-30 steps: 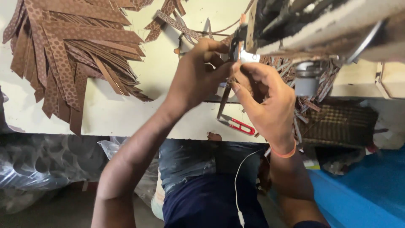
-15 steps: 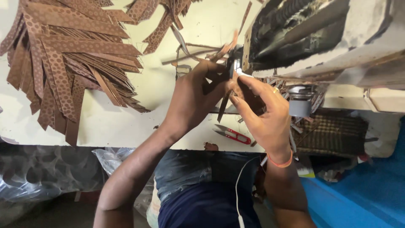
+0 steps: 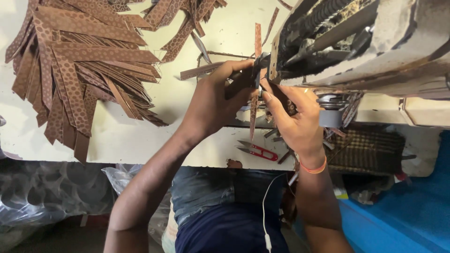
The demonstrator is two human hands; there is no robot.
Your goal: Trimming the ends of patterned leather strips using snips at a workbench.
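My left hand (image 3: pixel 213 100) and my right hand (image 3: pixel 293 119) meet at the needle end of a sewing machine (image 3: pixel 365 42). Between their fingers they pinch a narrow brown patterned strip (image 3: pixel 254 110) that runs upright under the machine's foot. The left hand grips it from the left, the right hand from the right, fingertips nearly touching. An orange band circles my right wrist.
A big heap of brown patterned strips (image 3: pixel 75 70) lies on the white table (image 3: pixel 126 140) at left; more strips (image 3: pixel 178 18) lie at the top. Red-handled thread snips (image 3: pixel 255 150) rest near the table's front edge. A metal spool cup (image 3: pixel 330 112) sits behind my right hand.
The view has shifted so the hands and machine sit lower and nearer. Both hands have stayed on the strip at the needle, and the strip now stands longer above them.
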